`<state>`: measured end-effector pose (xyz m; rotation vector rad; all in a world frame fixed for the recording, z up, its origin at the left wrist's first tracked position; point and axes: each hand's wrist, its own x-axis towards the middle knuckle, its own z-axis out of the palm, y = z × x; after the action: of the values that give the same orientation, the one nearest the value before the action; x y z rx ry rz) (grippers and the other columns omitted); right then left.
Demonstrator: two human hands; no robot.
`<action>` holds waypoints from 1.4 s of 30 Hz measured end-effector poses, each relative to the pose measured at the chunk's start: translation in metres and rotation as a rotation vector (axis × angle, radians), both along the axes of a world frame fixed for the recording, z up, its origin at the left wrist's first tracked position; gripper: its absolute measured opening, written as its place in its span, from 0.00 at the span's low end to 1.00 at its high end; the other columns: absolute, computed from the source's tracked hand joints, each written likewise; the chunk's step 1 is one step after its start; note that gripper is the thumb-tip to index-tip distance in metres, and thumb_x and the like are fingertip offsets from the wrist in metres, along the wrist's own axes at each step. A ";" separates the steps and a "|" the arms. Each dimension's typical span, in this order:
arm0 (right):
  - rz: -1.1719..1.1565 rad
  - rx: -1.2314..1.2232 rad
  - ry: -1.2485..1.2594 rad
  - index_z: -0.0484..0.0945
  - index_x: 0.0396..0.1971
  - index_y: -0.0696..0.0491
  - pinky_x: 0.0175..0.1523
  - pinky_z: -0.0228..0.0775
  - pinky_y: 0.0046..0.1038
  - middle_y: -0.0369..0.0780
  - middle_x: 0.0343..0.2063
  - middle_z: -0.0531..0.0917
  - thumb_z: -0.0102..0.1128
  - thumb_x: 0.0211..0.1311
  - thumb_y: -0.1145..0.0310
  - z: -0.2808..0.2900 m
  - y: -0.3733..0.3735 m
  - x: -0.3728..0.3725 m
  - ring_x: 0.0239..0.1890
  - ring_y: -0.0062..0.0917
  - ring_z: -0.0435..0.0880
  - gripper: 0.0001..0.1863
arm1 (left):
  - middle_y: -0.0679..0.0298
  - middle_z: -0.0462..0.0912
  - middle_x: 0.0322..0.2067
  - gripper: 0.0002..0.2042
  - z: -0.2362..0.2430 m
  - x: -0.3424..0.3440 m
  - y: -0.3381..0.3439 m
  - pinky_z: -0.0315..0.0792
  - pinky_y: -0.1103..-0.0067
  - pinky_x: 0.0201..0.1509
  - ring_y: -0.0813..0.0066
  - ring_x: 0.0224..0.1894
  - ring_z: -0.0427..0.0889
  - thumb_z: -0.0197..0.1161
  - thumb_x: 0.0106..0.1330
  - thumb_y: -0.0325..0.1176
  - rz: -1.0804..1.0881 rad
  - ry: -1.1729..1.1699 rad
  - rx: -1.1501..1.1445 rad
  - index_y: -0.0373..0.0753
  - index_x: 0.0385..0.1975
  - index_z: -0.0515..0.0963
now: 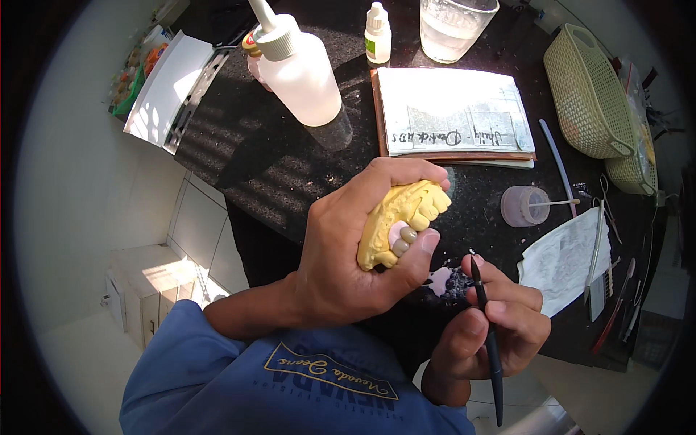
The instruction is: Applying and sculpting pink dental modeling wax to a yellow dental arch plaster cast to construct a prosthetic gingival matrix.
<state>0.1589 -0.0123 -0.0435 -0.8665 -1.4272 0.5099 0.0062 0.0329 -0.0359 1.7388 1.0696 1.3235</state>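
My left hand (337,246) is closed around a yellow dental cast (384,225), held up above the dark countertop. Between its yellow teeth sits a pink patch with two greyish teeth (404,243), and my left thumb rests right beside them. In my right hand (511,319) is a slim black brush-like tool (491,341), pinched between thumb and fingers. Its pointed tip is upward, with a small whitish bit at the end, and stands apart from the cast. Under the tip, pink and whitish residue (444,281) is smeared on the countertop.
Behind the cast lies a notebook (457,94). A white squeeze bottle (301,80), a small dropper bottle (378,36) and a glass of clear liquid (453,29) stand at the back. To the right are a small cup (523,206), a white cloth (558,261), slender tools and a woven basket (591,94).
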 end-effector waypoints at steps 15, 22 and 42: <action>-0.105 -0.012 0.021 0.72 0.38 0.61 0.42 0.79 0.32 0.45 0.26 0.78 0.57 0.62 0.67 0.031 -0.001 -0.002 0.32 0.30 0.81 0.12 | 0.49 0.58 0.63 0.30 0.033 -0.002 -0.021 0.72 0.76 0.52 0.69 0.53 0.72 0.47 0.71 0.39 -0.312 -0.794 -0.539 0.34 0.68 0.46; -0.149 -0.001 0.041 0.71 0.37 0.60 0.47 0.79 0.35 0.45 0.27 0.79 0.61 0.57 0.70 0.058 -0.007 -0.007 0.34 0.30 0.84 0.12 | 0.50 0.60 0.60 0.35 0.041 -0.004 -0.032 0.73 0.72 0.58 0.68 0.56 0.74 0.60 0.66 0.30 -0.310 -0.812 -0.430 0.37 0.66 0.45; 0.190 0.104 -0.106 0.70 0.32 0.61 0.47 0.79 0.44 0.48 0.23 0.80 0.65 0.45 0.81 0.091 -0.015 -0.001 0.39 0.48 0.85 0.14 | 0.50 0.74 0.48 0.35 0.058 -0.011 -0.051 0.73 0.72 0.58 0.69 0.51 0.77 0.68 0.56 0.22 -0.394 -0.933 -0.447 0.44 0.59 0.52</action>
<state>0.1577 -0.0272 0.0476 -0.6873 -1.6288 0.5335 -0.0046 -0.0184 0.0225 0.7696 0.3986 1.2808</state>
